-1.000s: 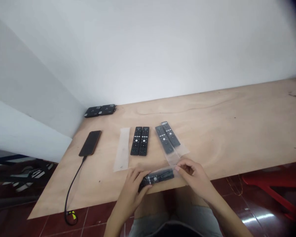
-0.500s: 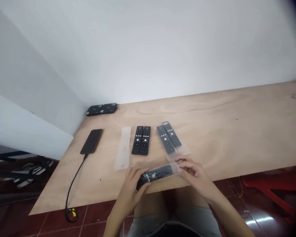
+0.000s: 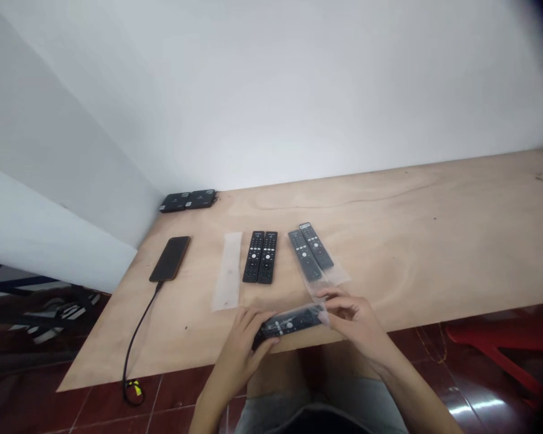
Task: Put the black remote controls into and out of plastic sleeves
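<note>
Near the table's front edge, a black remote control (image 3: 292, 323) lies sideways, partly inside a clear plastic sleeve (image 3: 315, 308). My left hand (image 3: 247, 337) is closed around the remote's left end, thumb below and fingers above. With thumb and fingers, my right hand (image 3: 350, 313) pinches the sleeve at the remote's right end. Two bare black remotes (image 3: 260, 257) lie side by side just beyond. To their right are two more remotes (image 3: 310, 250) in milky sleeves, overlapping at a slant. A flat plastic sleeve (image 3: 227, 271) rests left of the bare pair.
On the left of the wooden table (image 3: 389, 241) lies a phone (image 3: 171, 258), its black cable (image 3: 138, 331) hanging over the front edge. Two small black boxes (image 3: 187, 201) sit at the back left corner by the wall. A red plastic chair (image 3: 502, 349) stands at the lower right.
The remote has slid further right into the sleeve, its end now close to my right fingers. My left hand has shifted slightly right with it.
</note>
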The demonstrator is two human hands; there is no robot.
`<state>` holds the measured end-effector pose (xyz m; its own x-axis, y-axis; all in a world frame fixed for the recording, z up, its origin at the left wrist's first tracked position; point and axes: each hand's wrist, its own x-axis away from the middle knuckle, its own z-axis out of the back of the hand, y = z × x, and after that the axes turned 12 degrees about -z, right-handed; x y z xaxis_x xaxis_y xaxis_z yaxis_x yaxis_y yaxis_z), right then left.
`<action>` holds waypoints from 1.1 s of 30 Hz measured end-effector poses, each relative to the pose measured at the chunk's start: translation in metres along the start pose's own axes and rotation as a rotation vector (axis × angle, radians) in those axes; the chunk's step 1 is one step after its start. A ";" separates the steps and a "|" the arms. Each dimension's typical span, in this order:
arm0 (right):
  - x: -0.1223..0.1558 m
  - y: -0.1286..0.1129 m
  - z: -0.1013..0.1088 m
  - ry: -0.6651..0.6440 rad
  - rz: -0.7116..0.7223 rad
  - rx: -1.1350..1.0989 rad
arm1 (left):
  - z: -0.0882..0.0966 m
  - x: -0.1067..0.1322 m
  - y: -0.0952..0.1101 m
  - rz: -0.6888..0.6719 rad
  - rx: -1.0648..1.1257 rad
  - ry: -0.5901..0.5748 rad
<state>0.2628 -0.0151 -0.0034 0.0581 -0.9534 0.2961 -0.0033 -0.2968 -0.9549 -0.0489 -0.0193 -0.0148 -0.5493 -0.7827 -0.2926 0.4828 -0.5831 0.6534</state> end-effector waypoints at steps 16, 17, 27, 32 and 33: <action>0.002 -0.014 0.048 0.304 0.015 -0.147 | 0.045 0.028 -0.008 0.038 -0.059 0.019; -0.002 -0.014 0.042 0.315 0.019 -0.121 | 0.044 0.029 -0.007 0.035 -0.060 0.019; -0.045 -0.007 -0.025 0.399 0.146 0.361 | 0.026 -0.001 0.013 0.025 -0.153 -0.094; -0.068 -0.007 -0.044 0.397 0.242 0.608 | 0.008 -0.029 0.011 -0.066 -0.321 -0.058; -0.071 -0.008 -0.046 0.394 0.265 0.645 | 0.004 -0.033 0.007 -0.096 -0.346 -0.040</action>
<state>0.2125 0.0526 -0.0163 -0.2215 -0.9725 -0.0719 0.6170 -0.0827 -0.7826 -0.0297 0.0034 0.0021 -0.6263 -0.7158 -0.3089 0.6263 -0.6979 0.3475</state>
